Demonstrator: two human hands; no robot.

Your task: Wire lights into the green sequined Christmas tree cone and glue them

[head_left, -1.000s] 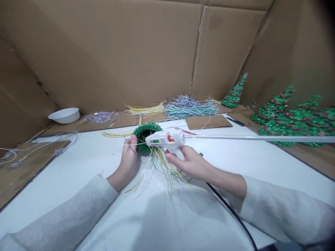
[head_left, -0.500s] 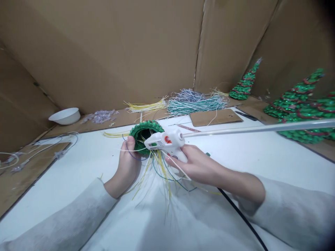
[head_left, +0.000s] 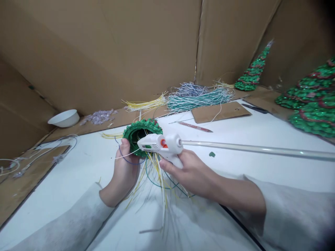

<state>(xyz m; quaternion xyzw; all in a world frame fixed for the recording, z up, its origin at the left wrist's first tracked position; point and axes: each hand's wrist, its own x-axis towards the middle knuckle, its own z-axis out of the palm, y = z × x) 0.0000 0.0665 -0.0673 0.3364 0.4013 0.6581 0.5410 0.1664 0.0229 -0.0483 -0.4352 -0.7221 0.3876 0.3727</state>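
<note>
White tabletop (head_left: 243,167), reddish pencil (head_left: 195,127), green scrap (head_left: 212,154), cardboard piece (head_left: 221,112) on it

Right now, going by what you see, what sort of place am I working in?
Probably a small craft workspace: there's a glue gun in use or ready, bundles of thin wire along the back, and decorated green trees at the right.

— Dressed in what?
— In pale grey: see the left sleeve (head_left: 66,221), long, creased, ending close to the bare left hand (head_left: 125,169).
— And on the right?
— Matching pale grey for the right sleeve (head_left: 295,212), wide at the opening, ending partway along the forearm (head_left: 242,197), with an equally bare right hand (head_left: 190,172).
— Made of what?
— Perhaps something fleecy; too blurred for certainty.
</note>
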